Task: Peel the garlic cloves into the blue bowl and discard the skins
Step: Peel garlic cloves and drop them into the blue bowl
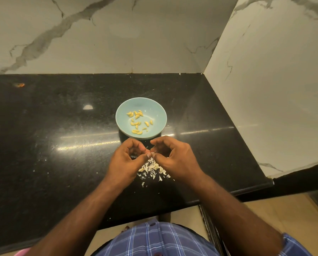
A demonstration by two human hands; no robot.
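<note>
Both hands, left hand (pixel 128 159) and right hand (pixel 174 157), pinch what's probably a clove over the skins (pixel 152 169), so peels drop beside the blue bowl (pixel 155 108).

- Blue bowl (pixel 141 118) stands on the black table (pixel 52 126), holding a scatter of peeled garlic cloves (pixel 137 121).
- Left hand (pixel 128 159) and right hand (pixel 174 156) meet fingertip to fingertip just in front of the bowl, pinching a small whitish piece.
- Loose skins (pixel 152 169) lie heaped on the table beneath the hands.
</note>
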